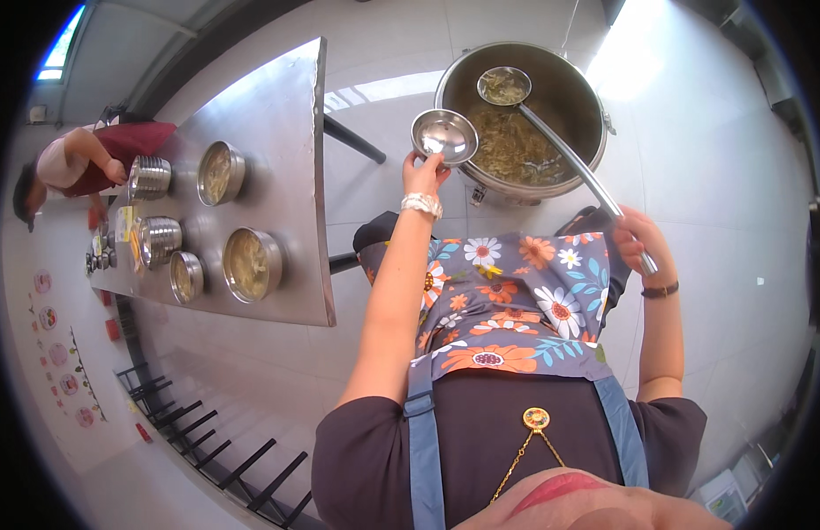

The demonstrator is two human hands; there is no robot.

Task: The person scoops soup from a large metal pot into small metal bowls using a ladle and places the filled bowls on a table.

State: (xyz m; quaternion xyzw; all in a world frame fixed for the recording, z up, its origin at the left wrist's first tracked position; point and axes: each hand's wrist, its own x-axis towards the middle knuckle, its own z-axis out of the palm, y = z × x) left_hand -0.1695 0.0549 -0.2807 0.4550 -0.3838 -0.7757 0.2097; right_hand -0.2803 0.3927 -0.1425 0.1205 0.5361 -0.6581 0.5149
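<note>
My left hand (426, 173) grips a small stainless steel bowl (444, 136) by its near rim, over the left edge of a large steel pot (459, 73). The inside of the bowl is shiny, with no food visible in it. In my right hand (641, 242) is the handle of a long steel ladle (569, 156). Its round head, above the far part of the pot, holds some of the pale shredded food in broth (506, 86). More of this soup (519, 146) lies in the pot below.
A steel table (284, 172) stands to my left. On it are filled bowls, among them a large one (252, 265), another (221, 173) and a smaller one (186, 277), plus ribbed steel containers (161, 240). A person (85, 156) stands at its far end. Black stool legs (244, 467) stick out lower left.
</note>
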